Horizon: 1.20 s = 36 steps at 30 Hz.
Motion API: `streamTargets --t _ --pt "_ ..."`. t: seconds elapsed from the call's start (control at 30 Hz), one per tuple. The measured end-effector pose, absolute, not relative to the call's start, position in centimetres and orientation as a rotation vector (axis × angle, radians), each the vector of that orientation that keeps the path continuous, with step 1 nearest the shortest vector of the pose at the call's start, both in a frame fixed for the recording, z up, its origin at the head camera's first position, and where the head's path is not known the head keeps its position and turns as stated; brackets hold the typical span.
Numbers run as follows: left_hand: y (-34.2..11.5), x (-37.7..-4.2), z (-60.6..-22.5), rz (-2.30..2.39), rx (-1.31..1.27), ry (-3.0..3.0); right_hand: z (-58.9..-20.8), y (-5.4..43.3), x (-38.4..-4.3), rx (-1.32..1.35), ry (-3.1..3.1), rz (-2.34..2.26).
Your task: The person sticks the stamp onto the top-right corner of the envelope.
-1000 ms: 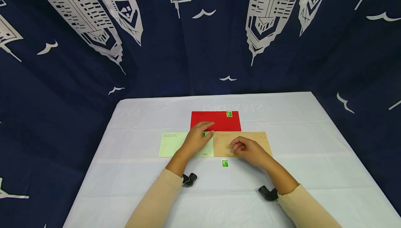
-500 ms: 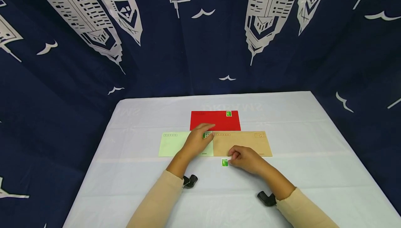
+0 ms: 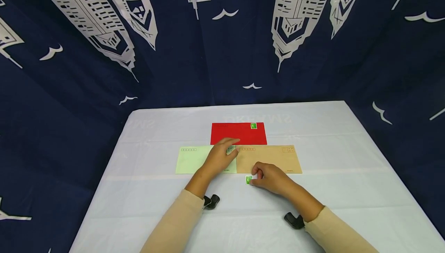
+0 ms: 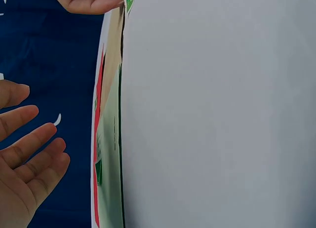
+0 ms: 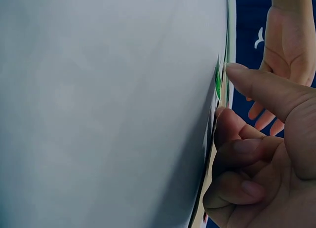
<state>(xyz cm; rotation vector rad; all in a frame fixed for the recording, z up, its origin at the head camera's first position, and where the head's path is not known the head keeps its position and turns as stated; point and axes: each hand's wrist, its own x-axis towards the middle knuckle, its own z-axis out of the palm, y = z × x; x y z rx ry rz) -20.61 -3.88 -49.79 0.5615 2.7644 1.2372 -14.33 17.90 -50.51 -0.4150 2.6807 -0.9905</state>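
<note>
A small green stamp with a white border lies on the white cloth, just below the tan envelope. At the stamp's right edge is my right hand, thumb tip against it. In the right wrist view the thumb and index finger stand apart, with the stamp showing between their tips; the other fingers curl in. My left hand, fingers extended, lies over the right part of the pale green envelope and overlaps the red envelope's lower edge. It holds nothing.
Another green stamp sits at the red envelope's top right corner. A stamp is on the pale green envelope, mostly covered by the left hand in the head view. A white tablecloth spreads under everything, with a dark blue patterned curtain behind.
My right hand has come down from over the tan envelope toward me and slightly left, reaching the loose stamp. The left hand stays nearly where it was.
</note>
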Motion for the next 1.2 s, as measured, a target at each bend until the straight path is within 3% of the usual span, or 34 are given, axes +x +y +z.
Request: streamTargets --t 1.2 --pt "-3.56 -20.64 -50.29 1.243 0.603 2.737 -50.4 17.98 -14.61 -0.377 2.555 -1.101"
